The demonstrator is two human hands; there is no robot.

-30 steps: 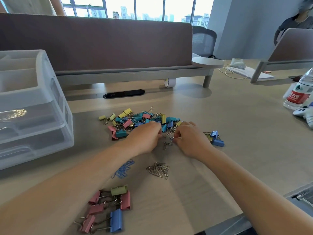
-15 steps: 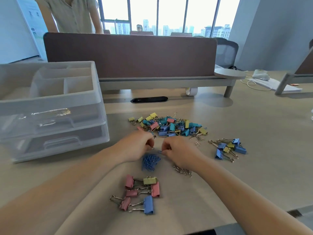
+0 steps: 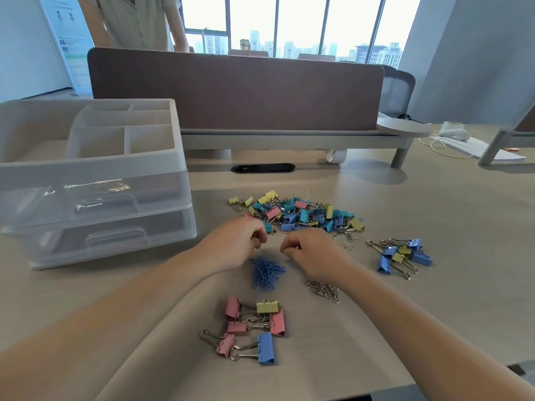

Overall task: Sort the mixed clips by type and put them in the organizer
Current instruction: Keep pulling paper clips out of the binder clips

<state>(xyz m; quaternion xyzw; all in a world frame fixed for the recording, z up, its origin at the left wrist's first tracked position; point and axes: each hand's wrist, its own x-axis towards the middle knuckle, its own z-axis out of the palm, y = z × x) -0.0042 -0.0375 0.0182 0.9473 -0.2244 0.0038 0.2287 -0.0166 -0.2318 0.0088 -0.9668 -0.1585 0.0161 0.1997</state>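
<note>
A mixed pile of small coloured binder clips (image 3: 301, 212) lies mid-table. In front of it are sorted heaps: blue paper clips (image 3: 266, 274), silver paper clips (image 3: 324, 290), large pink, yellow and blue binder clips (image 3: 254, 325), and medium blue and yellow binder clips (image 3: 402, 256) to the right. The clear plastic organizer (image 3: 95, 180), with two drawers and an open top tray, stands at the left. My left hand (image 3: 237, 244) and my right hand (image 3: 312, 256) hover just above the blue paper clips, a little apart. Their fingers are pinched shut, with nothing visible in them.
A brown desk divider (image 3: 237, 88) runs across the back, with a person standing behind it (image 3: 136, 21). A black cable slot (image 3: 263, 168) and a tape roll (image 3: 333, 156) lie beyond the pile. Papers and a white cable (image 3: 463, 146) sit far right.
Both hands have drawn back from the mixed pile toward me and now sit over the blue paper clips. My head has tilted up and left, bringing the organizer further into view.
</note>
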